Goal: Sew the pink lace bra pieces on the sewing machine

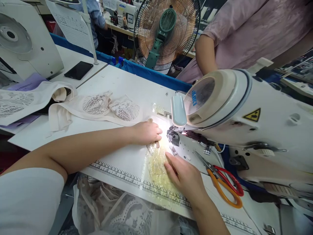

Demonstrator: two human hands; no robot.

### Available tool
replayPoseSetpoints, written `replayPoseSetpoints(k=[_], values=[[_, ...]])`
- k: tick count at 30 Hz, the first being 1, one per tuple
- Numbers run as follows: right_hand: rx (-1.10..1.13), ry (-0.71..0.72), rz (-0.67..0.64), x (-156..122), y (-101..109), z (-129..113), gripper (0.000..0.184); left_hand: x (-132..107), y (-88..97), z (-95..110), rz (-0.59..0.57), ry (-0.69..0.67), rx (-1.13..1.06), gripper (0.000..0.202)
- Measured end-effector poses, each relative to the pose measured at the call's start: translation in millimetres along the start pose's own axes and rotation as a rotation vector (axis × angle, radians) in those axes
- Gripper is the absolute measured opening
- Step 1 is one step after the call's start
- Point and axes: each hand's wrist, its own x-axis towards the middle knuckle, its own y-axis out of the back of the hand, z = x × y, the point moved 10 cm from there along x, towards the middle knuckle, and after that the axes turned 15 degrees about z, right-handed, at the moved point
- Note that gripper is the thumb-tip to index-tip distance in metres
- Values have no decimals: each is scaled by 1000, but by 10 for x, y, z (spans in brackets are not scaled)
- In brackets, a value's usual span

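Cream lace bra [97,106], one item: laid on the white counter [112,156] left of centre, two lace cups uppermost, its right end running up beside the left hand [148,132] near the needle area of a white sewing machine [271,127]. Left hand: palm down, fingers bent and lowered at the work; whether they pinch the cloth cannot be told. Right hand [184,176]: fingers extended and slightly spread, tips on or just beside yellowish tape [158,166] stuck to the counter, nothing visible between them.

Machine head: at right, pale blue-grey cover in front, bright light falling by the needle. Scissors, two pairs, right of the right hand: orange-handled scissors [231,197], overlapping red-handled scissors [236,182]. Printed ruler strip [117,176]: along the near edge, passing over the taped patch. Below that edge: lace pieces [132,215], heaped.

Far left: a second lace garment [17,101], folded, over purple sheets [30,81]; a black phone [78,70]; a second machine [46,55]; printed paper [73,27] on a stand. Beyond the counter: a green-centred fan [168,19], a person in pink [249,39], another in blue stripes [95,14].
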Motion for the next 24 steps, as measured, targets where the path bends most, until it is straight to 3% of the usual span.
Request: replayPoseSetpoints(k=[5,10,15,19,24], values=[[-10,-2,-5,-10,-12,8,34,19,74,5,67,4,-15,15],[-55,15,5,-2,-16,-19,35,30,35,3,14,1,7,18],[-95,6,58,-104,129,-130,34,7,61,-7,47,-11,35,20],[53,-9,141,-356,319,-460,28,10,58,11,27,11,34,19],[241,198,86,-674,294,-984,28,-50,168,-121,-105,176,46,14]])
